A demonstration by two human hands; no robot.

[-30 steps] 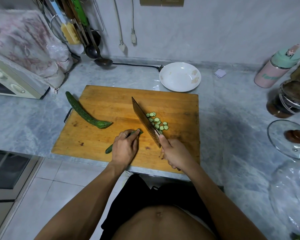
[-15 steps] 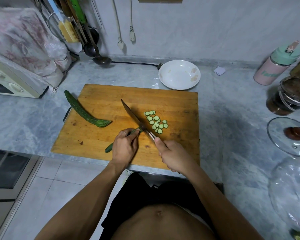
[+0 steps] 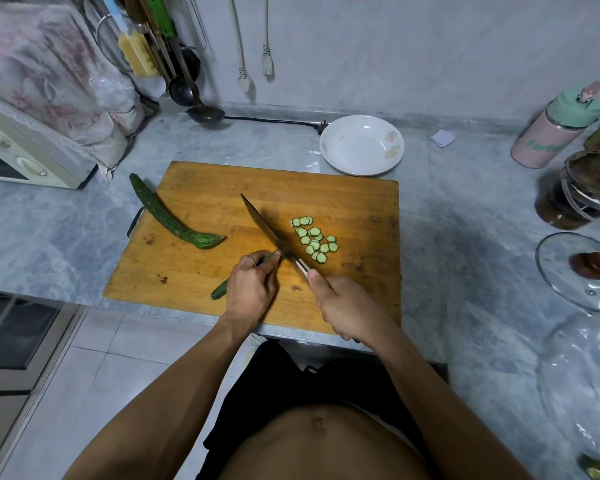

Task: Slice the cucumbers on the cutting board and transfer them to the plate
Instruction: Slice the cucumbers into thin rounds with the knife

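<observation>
A wooden cutting board (image 3: 205,271) lies on the grey counter. My left hand (image 3: 250,289) holds down a thin cucumber (image 3: 219,291), whose near end sticks out below the hand. My right hand (image 3: 347,310) grips the handle of a knife (image 3: 267,226); its blade rests on the cucumber's cut end, just beyond my left fingertips. Several thin cucumber slices (image 3: 314,239) lie to the right of the blade. A second, whole cucumber (image 3: 167,216) lies across the board's left edge. A white plate (image 3: 361,145) sits behind the board.
A microwave (image 3: 18,157) under a cloth stands at the left. Ladles (image 3: 201,105) hang on the wall behind. At the right are a pink bottle (image 3: 555,129), a dark jar (image 3: 582,188), a glass lid (image 3: 586,268) and a plastic bag (image 3: 586,393).
The knife blade came down from a raised, tilted pose to the cucumber's cut end and stays there. My left hand has kept its place on the cucumber.
</observation>
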